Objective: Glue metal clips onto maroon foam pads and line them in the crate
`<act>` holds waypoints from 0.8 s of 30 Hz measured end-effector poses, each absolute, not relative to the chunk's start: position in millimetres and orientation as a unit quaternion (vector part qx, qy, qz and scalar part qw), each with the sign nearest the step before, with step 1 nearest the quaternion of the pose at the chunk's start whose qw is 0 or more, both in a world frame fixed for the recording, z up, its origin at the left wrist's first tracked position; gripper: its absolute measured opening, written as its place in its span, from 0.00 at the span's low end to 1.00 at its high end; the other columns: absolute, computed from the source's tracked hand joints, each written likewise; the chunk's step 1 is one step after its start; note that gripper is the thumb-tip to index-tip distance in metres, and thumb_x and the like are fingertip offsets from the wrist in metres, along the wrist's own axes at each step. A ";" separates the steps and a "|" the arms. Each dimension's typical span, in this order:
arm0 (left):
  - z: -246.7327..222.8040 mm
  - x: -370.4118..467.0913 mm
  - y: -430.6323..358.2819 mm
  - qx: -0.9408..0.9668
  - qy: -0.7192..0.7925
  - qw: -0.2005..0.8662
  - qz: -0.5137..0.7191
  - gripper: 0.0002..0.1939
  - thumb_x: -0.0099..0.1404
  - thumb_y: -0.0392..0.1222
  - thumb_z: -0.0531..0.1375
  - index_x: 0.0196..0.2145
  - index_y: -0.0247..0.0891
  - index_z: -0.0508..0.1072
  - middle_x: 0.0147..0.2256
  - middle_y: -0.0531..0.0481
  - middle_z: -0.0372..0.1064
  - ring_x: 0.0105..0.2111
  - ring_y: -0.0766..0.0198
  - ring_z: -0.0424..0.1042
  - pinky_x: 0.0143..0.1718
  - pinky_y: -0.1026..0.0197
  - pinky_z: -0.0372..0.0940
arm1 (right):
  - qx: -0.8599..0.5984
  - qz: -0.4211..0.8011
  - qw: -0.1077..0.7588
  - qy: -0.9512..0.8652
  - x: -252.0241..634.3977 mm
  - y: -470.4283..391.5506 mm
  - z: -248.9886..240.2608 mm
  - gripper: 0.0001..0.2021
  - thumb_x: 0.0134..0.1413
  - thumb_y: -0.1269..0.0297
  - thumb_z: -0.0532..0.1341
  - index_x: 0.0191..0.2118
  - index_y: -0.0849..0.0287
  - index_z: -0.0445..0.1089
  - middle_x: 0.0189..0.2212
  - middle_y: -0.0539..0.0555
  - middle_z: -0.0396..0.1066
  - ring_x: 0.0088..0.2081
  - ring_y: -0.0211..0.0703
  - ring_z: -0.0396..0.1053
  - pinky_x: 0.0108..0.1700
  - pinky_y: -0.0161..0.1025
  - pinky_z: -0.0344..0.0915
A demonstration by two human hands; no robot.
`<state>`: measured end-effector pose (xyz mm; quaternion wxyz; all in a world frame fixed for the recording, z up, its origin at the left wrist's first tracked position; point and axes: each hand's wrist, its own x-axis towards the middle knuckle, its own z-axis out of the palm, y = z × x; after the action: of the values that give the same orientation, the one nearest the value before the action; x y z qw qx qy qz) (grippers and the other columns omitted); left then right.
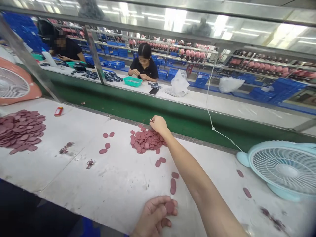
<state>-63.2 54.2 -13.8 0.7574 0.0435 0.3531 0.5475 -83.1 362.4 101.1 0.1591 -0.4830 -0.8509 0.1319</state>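
Between the thumb and fingers of my left hand point(154, 215) is a flat maroon oval disc point(169, 207), held low over the near side of the white table point(118, 197). My right arm reaches forward, and my right hand point(159, 124) is closed at the table's far edge. A tiny dark bit shows at its fingertips, too small to name. Just below and left of that hand lies a heap of maroon discs point(145, 141). Loose discs point(173, 186) are scattered between my two hands, and a few more discs point(105, 151) lie left of the heap.
A larger disc pile point(22, 131) and a red lighter point(58, 111) lie left. An orange fan point(17, 82) and a light-blue fan point(283, 168) stand at the sides. Beyond the green belt point(118, 104), a person point(148, 65) works beside a teal basket point(132, 81). Scraps point(90, 163) dot the table.
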 end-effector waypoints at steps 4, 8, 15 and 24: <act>-9.6 -65.4 50.3 0.061 0.362 0.757 0.540 0.16 0.54 0.44 0.74 0.40 0.36 0.82 0.44 0.37 0.81 0.37 0.58 0.80 0.30 0.66 0.68 | -0.460 0.227 0.227 -0.828 -34.7 309.0 122.2 0.11 0.67 0.61 0.59 0.48 0.61 0.72 0.40 0.51 0.77 0.41 0.40 0.76 0.45 0.39 0.74; -13.6 -68.8 46.0 0.090 0.351 0.764 0.534 0.15 0.59 0.42 0.71 0.44 0.37 0.81 0.48 0.36 0.80 0.42 0.54 0.80 0.34 0.64 0.70 | -0.443 0.390 0.297 -0.751 42.9 201.9 123.6 0.11 0.64 0.57 0.60 0.43 0.55 0.77 0.38 0.52 0.78 0.36 0.42 0.77 0.39 0.39 0.76; -10.5 -64.2 42.2 0.197 0.379 0.750 0.506 0.13 0.62 0.40 0.69 0.46 0.37 0.81 0.47 0.39 0.81 0.48 0.50 0.79 0.42 0.59 0.72 | -0.563 0.533 0.402 -0.487 126.5 45.1 51.2 0.07 0.53 0.56 0.69 0.39 0.40 0.81 0.35 0.52 0.79 0.29 0.49 0.78 0.31 0.45 0.80; -3.2 -56.4 24.8 0.216 0.348 0.785 0.465 0.05 0.61 0.35 0.69 0.37 0.36 0.81 0.45 0.41 0.81 0.42 0.53 0.80 0.46 0.52 0.73 | -0.549 0.565 0.387 -0.480 116.5 21.7 41.6 0.09 0.58 0.61 0.67 0.44 0.45 0.80 0.40 0.54 0.80 0.36 0.48 0.77 0.39 0.45 0.78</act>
<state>-56.4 24.8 -3.2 0.7848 0.2159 0.3479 0.4652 116.5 21.7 41.6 0.3865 -0.5487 -0.4799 0.5650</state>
